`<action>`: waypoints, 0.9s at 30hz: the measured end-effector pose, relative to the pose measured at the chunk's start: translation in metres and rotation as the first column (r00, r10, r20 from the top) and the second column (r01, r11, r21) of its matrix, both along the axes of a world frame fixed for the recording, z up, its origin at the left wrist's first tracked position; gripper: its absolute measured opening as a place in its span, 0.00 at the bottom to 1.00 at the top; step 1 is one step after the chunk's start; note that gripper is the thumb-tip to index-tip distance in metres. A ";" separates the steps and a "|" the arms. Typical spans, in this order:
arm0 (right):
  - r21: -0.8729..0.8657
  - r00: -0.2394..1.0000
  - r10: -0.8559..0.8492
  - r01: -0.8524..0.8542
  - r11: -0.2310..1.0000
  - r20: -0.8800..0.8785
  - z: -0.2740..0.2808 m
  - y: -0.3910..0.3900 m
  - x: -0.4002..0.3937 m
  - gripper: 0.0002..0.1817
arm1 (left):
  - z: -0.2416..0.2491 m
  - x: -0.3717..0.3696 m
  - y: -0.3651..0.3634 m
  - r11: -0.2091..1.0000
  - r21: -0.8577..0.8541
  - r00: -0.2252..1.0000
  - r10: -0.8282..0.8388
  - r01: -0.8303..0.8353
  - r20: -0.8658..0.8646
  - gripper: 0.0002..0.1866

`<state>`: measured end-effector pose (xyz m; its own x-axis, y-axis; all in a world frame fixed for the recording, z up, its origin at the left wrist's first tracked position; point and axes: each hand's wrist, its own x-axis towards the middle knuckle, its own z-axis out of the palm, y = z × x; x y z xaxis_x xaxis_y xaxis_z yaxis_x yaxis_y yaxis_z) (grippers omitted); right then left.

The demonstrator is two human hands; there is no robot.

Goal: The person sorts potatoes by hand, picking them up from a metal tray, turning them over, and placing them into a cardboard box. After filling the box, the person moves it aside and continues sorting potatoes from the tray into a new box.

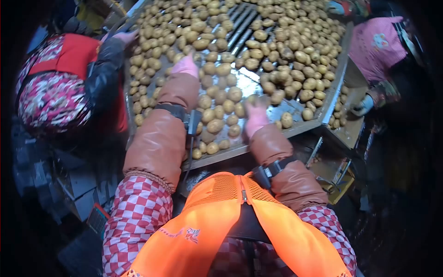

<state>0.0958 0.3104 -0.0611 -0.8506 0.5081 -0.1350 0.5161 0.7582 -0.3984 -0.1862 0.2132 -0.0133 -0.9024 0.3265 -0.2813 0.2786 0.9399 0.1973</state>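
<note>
**Potato sorting table: hand positions**

Potatoes [258,51] cover a metal sorting table [339,85] that fills the upper half of the view, with a slatted roller section [242,27] running up its middle. We see our left hand [185,66], in a pink glove, reaching out over the potatoes left of the slats; its fingers point away from us, and we cannot tell whether they grasp anything. Our right hand [255,115], also gloved pink, rests near the table's near edge, fingers spread flat and touching the potatoes; its grip looks open and holds nothing. Brown sleeve covers [159,138] with black wrist straps cover both forearms. Co-workers stand at the left edge [64,78] and right edge [376,46] of the table.
</note>
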 end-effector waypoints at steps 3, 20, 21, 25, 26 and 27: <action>-0.377 0.938 -0.113 -0.021 0.926 -0.329 -0.002 -0.006 0.015 0.22 | 0.007 -0.006 -0.006 0.996 0.089 1.000 -0.011 0.009 0.014 0.27; -0.877 0.091 -0.974 -0.422 -0.228 0.209 0.055 0.172 0.151 0.13 | -0.006 0.136 -0.068 0.708 0.599 0.926 -0.315 0.375 -0.208 0.17; -0.913 0.054 -0.979 -0.352 -0.205 0.199 0.039 0.179 0.167 0.14 | -0.011 0.139 -0.066 0.662 0.613 0.902 -0.308 0.431 -0.302 0.19; -0.912 0.173 -0.952 -0.287 -0.292 0.250 0.054 0.150 0.186 0.19 | 0.007 0.174 -0.051 0.662 0.138 0.660 -0.659 0.737 -0.361 0.29; -0.869 0.210 -0.925 -0.326 -0.372 0.317 0.050 0.146 0.198 0.20 | -0.001 0.166 -0.054 0.659 0.109 0.653 -0.685 0.745 -0.322 0.31; -0.857 0.222 -0.913 -0.325 -0.400 0.342 0.032 0.150 0.222 0.21 | -0.011 0.154 -0.060 0.652 0.080 0.644 -0.710 0.754 -0.286 0.32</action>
<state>0.3178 0.4602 -0.0291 -0.4782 0.5625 -0.6744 -0.4979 -0.8063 -0.3194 -0.0326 0.1529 -0.0247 -0.3714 0.9283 0.0157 0.9137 0.3624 0.1841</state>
